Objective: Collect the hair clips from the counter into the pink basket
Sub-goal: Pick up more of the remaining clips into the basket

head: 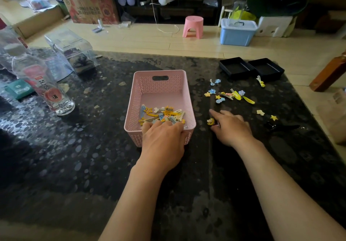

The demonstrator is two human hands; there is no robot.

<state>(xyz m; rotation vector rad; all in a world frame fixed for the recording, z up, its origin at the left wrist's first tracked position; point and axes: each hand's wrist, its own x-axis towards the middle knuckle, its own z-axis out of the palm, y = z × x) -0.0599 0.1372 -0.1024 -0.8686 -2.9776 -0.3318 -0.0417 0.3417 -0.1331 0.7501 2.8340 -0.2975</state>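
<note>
The dark pebble-patterned table point(93, 147) carries a pink perforated plastic basket point(164, 86) and a clear plastic bottle point(43, 87) (red Chinese label, not legible). The left hand point(162, 143) curls over the basket's near rim among collected hair clips point(162, 114); whether it holds one is hidden. The right hand point(232, 128) lies loose and holds nothing, forefinger extended, beside a yellow clip point(210, 121). More scattered clips point(228, 94) lie beyond.

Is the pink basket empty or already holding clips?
Partly filled: a pile of hair clips lies at the near end of the pink basket; its far floor is bare.
</note>
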